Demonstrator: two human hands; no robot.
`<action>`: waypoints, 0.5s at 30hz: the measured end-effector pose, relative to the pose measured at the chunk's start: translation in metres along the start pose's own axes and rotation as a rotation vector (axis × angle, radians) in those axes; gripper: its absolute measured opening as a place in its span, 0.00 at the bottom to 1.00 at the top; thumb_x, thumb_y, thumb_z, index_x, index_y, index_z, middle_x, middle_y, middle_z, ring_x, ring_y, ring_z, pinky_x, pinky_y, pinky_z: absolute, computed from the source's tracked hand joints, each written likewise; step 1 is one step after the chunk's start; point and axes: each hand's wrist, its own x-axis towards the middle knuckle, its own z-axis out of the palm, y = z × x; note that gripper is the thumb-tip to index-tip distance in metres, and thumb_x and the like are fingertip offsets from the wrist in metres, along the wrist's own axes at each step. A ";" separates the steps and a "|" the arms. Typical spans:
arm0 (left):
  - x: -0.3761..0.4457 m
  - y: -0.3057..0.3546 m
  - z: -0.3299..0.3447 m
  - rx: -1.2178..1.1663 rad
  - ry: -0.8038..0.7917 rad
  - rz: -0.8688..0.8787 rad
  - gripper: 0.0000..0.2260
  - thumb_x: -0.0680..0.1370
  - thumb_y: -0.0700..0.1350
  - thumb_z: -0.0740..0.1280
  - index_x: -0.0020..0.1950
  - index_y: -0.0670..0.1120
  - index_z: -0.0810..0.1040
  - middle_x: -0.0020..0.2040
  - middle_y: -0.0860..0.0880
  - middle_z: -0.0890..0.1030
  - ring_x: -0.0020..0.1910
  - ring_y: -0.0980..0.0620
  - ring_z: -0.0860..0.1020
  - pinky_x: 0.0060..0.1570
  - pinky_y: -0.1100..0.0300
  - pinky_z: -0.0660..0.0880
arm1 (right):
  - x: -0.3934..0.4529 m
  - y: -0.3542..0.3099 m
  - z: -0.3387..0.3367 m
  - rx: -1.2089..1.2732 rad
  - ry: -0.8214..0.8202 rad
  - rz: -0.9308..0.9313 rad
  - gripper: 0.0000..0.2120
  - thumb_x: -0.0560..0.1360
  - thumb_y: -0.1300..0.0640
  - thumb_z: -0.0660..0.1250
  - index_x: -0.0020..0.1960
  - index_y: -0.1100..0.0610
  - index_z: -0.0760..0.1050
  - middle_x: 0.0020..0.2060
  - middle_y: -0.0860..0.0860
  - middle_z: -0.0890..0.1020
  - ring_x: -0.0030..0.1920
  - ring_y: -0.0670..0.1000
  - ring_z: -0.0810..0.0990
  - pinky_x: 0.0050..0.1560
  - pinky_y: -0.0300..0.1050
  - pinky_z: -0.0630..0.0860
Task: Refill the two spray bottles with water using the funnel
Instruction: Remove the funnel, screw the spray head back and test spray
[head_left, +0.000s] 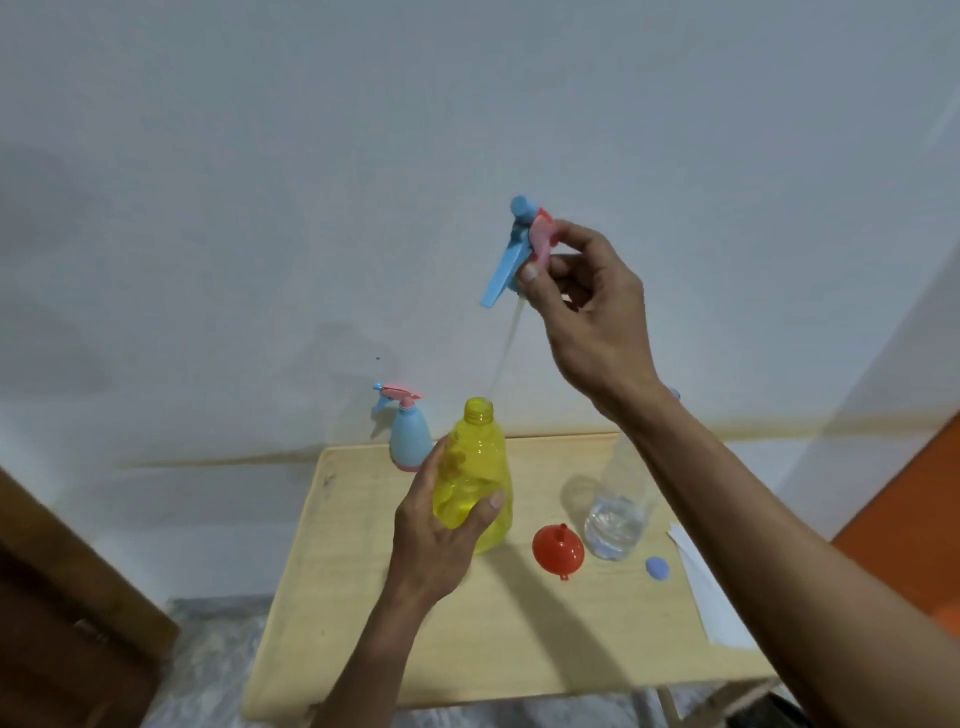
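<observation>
**Spray head lifted clear of yellow bottle**

The left hand (441, 535) wraps the uncapped yellow bottle (475, 467) above the table (363, 623). The right hand (587, 312) pinches the spray head (524, 244) overhead; its dip tube (504, 353) ends at the bottle mouth. The red funnel (558, 551) lies beside the water bottle (615, 519). The blue spray bottle (408, 434) stands behind.

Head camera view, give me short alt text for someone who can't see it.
The right hand lifts a blue and pink spray head above an open yellow spray bottle, gripped by the left hand. On the wooden table are a red funnel, a clear water bottle and a blue spray bottle.
</observation>
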 end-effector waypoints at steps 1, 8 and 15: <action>0.001 0.004 0.004 -0.003 -0.002 0.005 0.35 0.68 0.61 0.75 0.73 0.60 0.68 0.65 0.56 0.79 0.64 0.55 0.78 0.65 0.47 0.75 | -0.006 0.006 -0.001 0.011 -0.048 0.028 0.14 0.79 0.59 0.70 0.64 0.55 0.75 0.46 0.58 0.84 0.47 0.50 0.85 0.55 0.56 0.82; 0.003 0.023 0.030 -0.038 0.012 -0.005 0.28 0.66 0.63 0.74 0.62 0.73 0.67 0.63 0.59 0.78 0.61 0.56 0.78 0.60 0.50 0.78 | -0.044 0.044 -0.013 0.065 -0.257 0.173 0.17 0.79 0.64 0.70 0.67 0.57 0.74 0.49 0.53 0.84 0.50 0.50 0.85 0.55 0.44 0.81; -0.002 0.026 0.040 -0.014 0.001 -0.019 0.34 0.67 0.65 0.73 0.71 0.62 0.67 0.65 0.57 0.76 0.65 0.55 0.75 0.61 0.45 0.77 | -0.049 0.053 -0.027 0.062 -0.324 0.194 0.18 0.80 0.62 0.69 0.69 0.54 0.73 0.52 0.55 0.85 0.53 0.53 0.85 0.60 0.52 0.80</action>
